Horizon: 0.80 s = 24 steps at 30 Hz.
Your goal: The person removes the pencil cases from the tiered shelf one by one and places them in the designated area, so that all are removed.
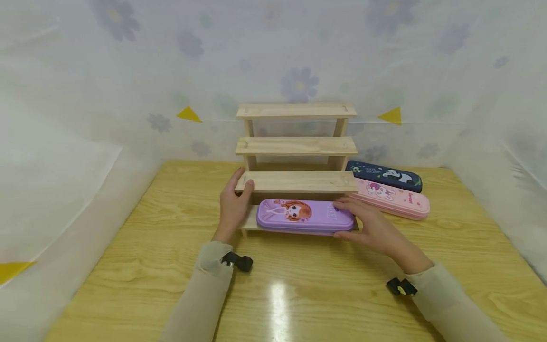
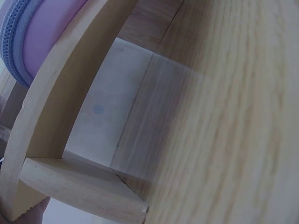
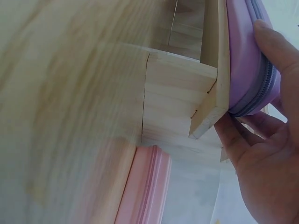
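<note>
A purple zipped pencil case [image 1: 305, 216] with a red-haired girl on its lid lies along the lowest board of a stepped wooden rack [image 1: 297, 181]. My right hand [image 1: 373, 228] holds the case's right end, thumb on the near side and fingers at the far side. In the right wrist view, the thumb presses by the zip of the case [image 3: 245, 60] and fingertips reach under its end, beside the board. At the rack's left side, my left hand [image 1: 235, 204] grips the end of the board just above the case. Little of that hand shows in the left wrist view.
Right of the rack lie a pink rabbit pencil case [image 1: 393, 198] and, behind it, a dark blue panda case [image 1: 386, 175]. Two higher boards of the rack rise toward a flowered curtain [image 1: 273, 57]. Everything stands on a wood-grain table [image 1: 179, 266].
</note>
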Each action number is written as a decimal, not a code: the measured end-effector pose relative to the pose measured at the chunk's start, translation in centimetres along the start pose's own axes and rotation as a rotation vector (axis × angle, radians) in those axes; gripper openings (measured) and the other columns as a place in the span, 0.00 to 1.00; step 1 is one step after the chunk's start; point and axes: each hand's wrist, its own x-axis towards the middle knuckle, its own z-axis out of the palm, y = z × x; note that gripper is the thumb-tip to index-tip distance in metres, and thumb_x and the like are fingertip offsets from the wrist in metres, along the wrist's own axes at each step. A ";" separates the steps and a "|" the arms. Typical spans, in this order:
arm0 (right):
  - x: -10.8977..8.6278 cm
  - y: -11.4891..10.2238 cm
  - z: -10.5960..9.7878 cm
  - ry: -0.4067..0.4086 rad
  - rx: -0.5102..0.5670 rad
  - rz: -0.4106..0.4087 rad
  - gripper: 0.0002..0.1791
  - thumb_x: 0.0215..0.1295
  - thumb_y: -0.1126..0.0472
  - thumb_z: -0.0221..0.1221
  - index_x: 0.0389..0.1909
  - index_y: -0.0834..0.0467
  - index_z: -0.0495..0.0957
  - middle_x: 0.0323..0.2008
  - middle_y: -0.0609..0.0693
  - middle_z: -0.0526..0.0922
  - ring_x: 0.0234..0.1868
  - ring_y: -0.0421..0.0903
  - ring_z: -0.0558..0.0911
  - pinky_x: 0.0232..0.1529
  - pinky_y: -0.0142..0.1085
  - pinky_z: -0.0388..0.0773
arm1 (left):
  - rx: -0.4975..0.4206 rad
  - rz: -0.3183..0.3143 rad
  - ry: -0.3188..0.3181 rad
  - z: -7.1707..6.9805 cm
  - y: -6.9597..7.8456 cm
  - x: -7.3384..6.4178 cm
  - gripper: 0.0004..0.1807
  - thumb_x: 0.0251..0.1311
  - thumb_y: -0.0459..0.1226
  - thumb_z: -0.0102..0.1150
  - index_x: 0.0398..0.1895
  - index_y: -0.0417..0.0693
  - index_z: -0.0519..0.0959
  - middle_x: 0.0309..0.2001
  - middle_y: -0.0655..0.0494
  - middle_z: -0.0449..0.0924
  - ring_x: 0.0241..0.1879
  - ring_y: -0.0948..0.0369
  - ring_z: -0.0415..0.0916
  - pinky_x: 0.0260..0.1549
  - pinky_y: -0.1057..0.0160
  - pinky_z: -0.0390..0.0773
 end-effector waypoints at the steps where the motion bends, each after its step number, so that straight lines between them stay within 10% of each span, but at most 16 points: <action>1: 0.0 0.0 0.0 0.003 -0.003 -0.005 0.40 0.54 0.46 0.73 0.66 0.56 0.73 0.62 0.52 0.75 0.66 0.57 0.70 0.62 0.57 0.68 | -0.003 -0.002 -0.001 0.0 0.0 0.0 0.29 0.71 0.50 0.54 0.72 0.51 0.68 0.71 0.60 0.65 0.70 0.62 0.58 0.68 0.58 0.59; 24: -0.8 0.0 -0.6 0.037 -0.052 -0.019 0.39 0.49 0.47 0.76 0.63 0.57 0.77 0.62 0.58 0.76 0.64 0.62 0.72 0.57 0.56 0.71 | -0.009 -0.014 -0.008 -0.2 0.1 -0.1 0.29 0.70 0.51 0.54 0.72 0.54 0.68 0.71 0.61 0.65 0.70 0.61 0.58 0.68 0.54 0.60</action>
